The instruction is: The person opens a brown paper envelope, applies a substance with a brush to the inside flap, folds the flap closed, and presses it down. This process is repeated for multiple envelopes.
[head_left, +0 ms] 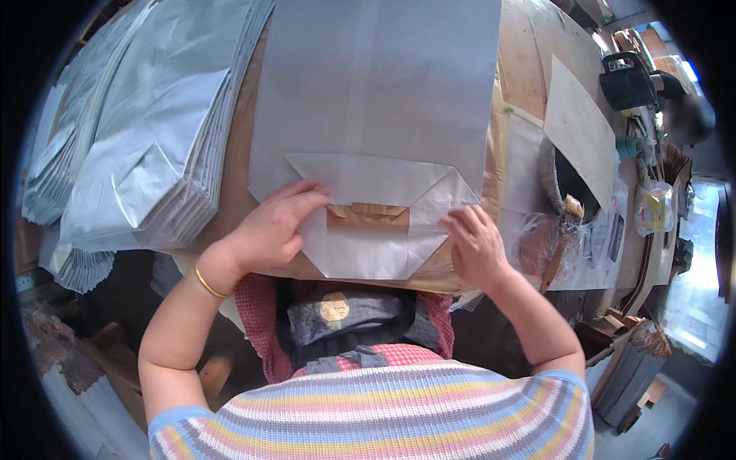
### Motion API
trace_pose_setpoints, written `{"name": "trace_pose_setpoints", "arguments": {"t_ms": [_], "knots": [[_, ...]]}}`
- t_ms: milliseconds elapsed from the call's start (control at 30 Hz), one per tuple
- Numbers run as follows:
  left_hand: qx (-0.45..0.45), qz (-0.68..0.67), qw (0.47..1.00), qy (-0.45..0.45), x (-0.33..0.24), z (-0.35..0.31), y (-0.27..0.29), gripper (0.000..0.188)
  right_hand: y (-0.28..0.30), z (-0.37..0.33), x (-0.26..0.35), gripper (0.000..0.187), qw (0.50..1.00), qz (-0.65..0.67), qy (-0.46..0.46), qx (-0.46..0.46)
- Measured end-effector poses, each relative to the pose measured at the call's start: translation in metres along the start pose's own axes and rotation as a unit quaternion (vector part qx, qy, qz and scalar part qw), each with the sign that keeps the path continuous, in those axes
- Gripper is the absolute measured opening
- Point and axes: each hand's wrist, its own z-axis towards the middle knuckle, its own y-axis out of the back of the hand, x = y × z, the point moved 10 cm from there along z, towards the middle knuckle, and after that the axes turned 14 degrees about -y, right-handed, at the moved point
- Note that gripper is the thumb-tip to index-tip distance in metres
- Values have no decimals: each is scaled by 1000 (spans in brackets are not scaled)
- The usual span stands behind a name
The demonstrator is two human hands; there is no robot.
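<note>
The left arm enters from the lower left and bends at the elbow; its hand (268, 228) lies palm-down near the centre, fingers stretched over the left side of a folded end, thumb tucked below. The right arm comes up from the lower right, the hand (477, 247) angled inward, bent fingers at the fold's right edge. Whether either set of fingers pinches the paper, I cannot tell.

The large silver-grey bag (376, 92) lies flat on the surface (521, 54) from top centre to mid-frame, a brown strip (369, 221) showing in its folded end. Similar folded bags (165, 100) are stacked upper left. At right, a sheet (580, 126) partly covers a dark container (550, 170), its contents too dark to make out; a brush (553, 261) leans beside it. A clear plastic bag (642, 228) farther right holds something yellow (653, 208).
</note>
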Motion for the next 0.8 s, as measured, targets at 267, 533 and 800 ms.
{"name": "trace_pose_setpoints", "arguments": {"t_ms": [267,533,800], "knots": [[-1,139,986,-87,-30,-8,-3,21,10,-15,19,27,980,85,9,-177],[-164,13,986,41,25,3,23,15,20,37,-30,10,937,297,-96,-158],[-287,230,929,39,21,6,18,25,8,55,-30,25,930,261,-144,-215]]}}
